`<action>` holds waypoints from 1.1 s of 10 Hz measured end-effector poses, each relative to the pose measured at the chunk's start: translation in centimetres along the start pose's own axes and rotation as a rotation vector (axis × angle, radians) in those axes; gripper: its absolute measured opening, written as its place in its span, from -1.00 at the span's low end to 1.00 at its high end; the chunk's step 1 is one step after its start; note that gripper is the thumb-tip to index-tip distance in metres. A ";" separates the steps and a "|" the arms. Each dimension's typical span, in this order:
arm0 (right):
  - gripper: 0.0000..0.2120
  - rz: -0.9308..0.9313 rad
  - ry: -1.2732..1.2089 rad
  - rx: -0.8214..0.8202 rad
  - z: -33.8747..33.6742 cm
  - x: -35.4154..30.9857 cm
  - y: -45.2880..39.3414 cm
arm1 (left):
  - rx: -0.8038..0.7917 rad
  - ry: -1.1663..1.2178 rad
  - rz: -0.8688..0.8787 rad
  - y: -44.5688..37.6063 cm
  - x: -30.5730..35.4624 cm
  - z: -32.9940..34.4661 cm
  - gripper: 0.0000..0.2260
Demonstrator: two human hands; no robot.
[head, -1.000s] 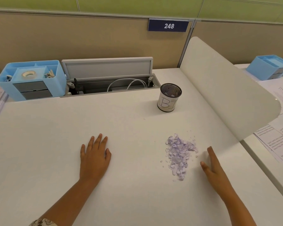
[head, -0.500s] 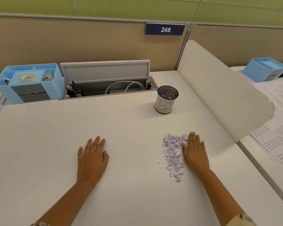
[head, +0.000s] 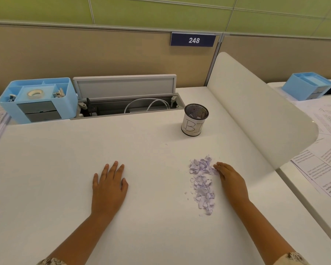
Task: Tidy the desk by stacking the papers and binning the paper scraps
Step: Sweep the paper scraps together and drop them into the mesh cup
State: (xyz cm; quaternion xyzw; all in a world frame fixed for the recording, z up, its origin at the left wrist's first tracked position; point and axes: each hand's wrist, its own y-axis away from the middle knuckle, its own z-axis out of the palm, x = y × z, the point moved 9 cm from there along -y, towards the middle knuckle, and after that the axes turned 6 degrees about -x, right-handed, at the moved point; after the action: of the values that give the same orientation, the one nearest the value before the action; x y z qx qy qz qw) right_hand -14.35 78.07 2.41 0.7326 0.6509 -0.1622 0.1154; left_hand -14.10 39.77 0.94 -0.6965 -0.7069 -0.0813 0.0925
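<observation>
1. I see the left hand (head: 109, 185) flat on the table (head: 46, 178), fingers straight and spread, holding nothing.
2. The right hand (head: 230, 179) lies low, fingers (head: 218, 166) bent into the scraps (head: 202, 180); I cannot tell if they grip any.
3. Scraps lie just left of those fingers.
4. The bin (head: 194, 119) stands well beyond the fingertips.
5. Papers (head: 321, 167) lie far right.

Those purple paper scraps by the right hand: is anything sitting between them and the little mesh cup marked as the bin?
Nothing visible does. The paper scraps lie on bare white desk, and the stretch up to the bin holds no objects. The right hand already touches the pile's right edge, fingers curled against it.
</observation>
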 end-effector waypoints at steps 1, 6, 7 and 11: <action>-0.76 -0.031 -0.008 0.063 -1.1 0.0 1.1 | 0.001 0.000 0.001 0.0 0.0 -0.1 -0.50; -0.77 0.173 -0.423 0.146 -2.3 2.8 1.4 | -0.002 0.008 -0.002 0.0 0.0 0.0 -0.48; -0.81 0.456 -1.032 0.077 -0.5 6.2 0.5 | -0.006 0.005 -0.003 0.0 0.0 0.0 -0.48; -0.87 0.525 -1.886 0.010 -1.1 -2.2 -7.2 | -0.005 0.002 0.000 0.0 0.1 -0.2 -0.51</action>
State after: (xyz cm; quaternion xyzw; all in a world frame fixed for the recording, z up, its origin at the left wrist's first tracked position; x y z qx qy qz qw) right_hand -21.61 77.33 4.58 0.4243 0.1072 -0.6534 0.6177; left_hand -14.13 39.80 1.14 -0.6965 -0.7067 -0.0838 0.0916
